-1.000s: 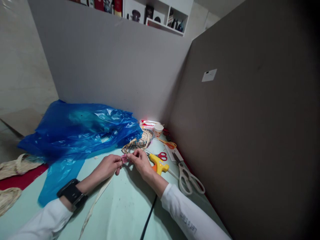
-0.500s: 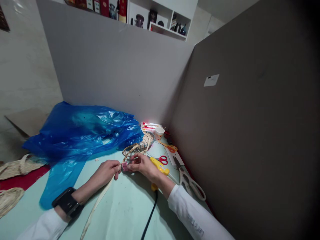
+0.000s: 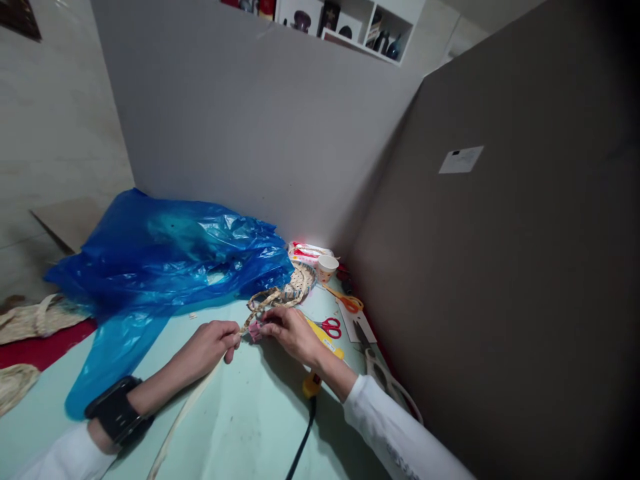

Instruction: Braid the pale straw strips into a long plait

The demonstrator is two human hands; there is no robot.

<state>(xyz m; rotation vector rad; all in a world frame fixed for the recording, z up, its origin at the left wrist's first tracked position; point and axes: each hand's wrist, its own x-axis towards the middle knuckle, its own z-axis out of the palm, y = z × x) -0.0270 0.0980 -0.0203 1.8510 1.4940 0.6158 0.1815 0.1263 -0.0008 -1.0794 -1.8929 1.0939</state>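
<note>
The slender, uneven tan plaited cord (image 3: 257, 305) loops on the mint-green table cover (image 3: 235, 430), beside a round woven basket (image 3: 303, 277); a flat cream strip (image 3: 183, 413) trails toward you from below your left hand (image 3: 215, 343). Your forearms converge from either side, the left hand curled and closed on the plaited cord's near end, the right hand (image 3: 290, 330) bent with fingertips at a small pink piece (image 3: 255, 330); whether they pinch it cannot be told. The plaited cord runs forward from your left fingertips, passing just left of your right.
</note>
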